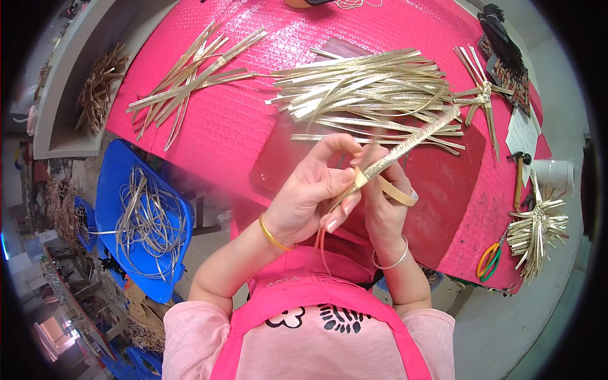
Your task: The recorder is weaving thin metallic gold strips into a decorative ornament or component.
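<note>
Both hands are raised over the near edge of a dark red board point(443, 202). Between them a flat gold strip point(415, 142) slants up to the right. My left hand point(294, 202) is closed, its thumb and forefinger pinching the strip near its lower end. Behind the strip, my right hand point(384, 221) is closed around it, with some fingers hidden. A thin beige ring, like a narrow roll of tape point(400, 192), sits at the right hand's fingers. Beyond the hands, a pile of loose gold strips point(367, 85) lies on the board.
A pink-covered table point(247, 145) holds crossed gold strips point(196, 82) at left. To the right are a star-shaped woven piece point(484, 94), a hammer point(520, 180), scissors point(489, 261) and a stack of woven pieces point(538, 229). A blue basin point(117, 202) of cords stands left.
</note>
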### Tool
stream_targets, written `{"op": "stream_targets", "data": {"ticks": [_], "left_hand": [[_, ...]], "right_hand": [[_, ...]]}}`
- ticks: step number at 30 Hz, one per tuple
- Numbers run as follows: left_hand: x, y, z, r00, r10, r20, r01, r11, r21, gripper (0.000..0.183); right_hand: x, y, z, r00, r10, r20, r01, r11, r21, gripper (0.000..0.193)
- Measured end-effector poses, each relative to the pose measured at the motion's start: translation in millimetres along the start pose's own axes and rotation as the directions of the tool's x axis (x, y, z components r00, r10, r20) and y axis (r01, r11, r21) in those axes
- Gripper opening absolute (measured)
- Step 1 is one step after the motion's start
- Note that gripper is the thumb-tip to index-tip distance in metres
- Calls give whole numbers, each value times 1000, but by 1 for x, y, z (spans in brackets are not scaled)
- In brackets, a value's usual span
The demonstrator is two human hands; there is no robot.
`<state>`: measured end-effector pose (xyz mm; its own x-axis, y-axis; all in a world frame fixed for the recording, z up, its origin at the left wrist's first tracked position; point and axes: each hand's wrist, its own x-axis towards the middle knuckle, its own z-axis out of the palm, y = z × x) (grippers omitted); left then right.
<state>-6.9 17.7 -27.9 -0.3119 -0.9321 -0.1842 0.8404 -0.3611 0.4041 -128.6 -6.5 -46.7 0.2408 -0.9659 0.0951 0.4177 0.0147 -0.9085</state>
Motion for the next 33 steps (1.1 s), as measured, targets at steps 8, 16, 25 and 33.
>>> {"op": "stream_targets", "data": {"ticks": [8,16,25,33], "left_hand": [[-2,3,-2,923,377,-79,-218,680,700,17],[2,2,-3,981,162,-109,-143,976,166,16],[3,4,-9,999,32,-24,-30,997,68,14],[1,15,-7,998,13,-65,7,956,293,12]], "right_hand": [[5,-2,-7,991,-131,41,136,898,-418,13],[5,6,-7,899,-423,112,403,703,-586,10],[6,4,-8,968,-231,101,252,869,-426,13],[6,3,1,997,63,-48,-66,995,-68,17]]}}
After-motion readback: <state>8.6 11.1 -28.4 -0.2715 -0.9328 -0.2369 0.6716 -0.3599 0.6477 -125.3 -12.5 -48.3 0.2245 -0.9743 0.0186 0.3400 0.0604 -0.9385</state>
